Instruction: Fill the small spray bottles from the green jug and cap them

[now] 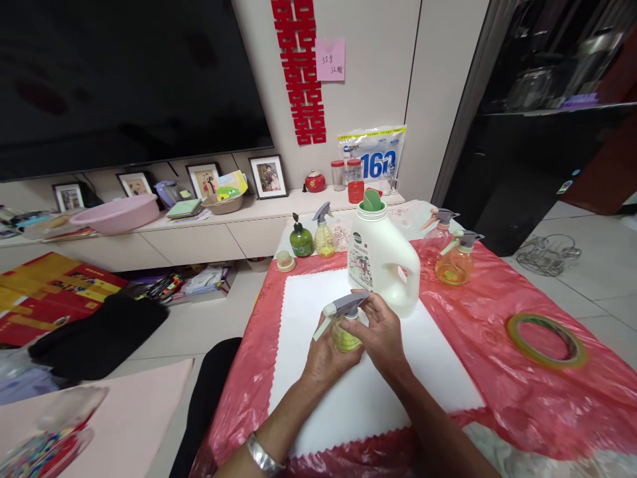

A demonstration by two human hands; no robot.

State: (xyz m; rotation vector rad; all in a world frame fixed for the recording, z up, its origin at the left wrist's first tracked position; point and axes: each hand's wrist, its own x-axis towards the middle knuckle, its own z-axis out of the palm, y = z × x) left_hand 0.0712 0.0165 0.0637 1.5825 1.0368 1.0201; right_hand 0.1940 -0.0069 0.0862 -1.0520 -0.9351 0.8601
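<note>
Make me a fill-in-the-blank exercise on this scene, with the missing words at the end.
1. The spray bottle held by the left hand and right hand points its nozzle toward the picture's ____ side.
2. The piece sticking out of the white jug is coloured ____.
3. The tape roll lies on a ____ plastic sheet.
4. The big number on the bag is ____.

Missing words: left; green; red; 160.

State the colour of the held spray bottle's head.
The spray head is grey, in the head view.

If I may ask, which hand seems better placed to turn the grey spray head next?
Probably the right hand: it is up at the grey spray head, while the left hand supports the yellow bottle from below.
</note>
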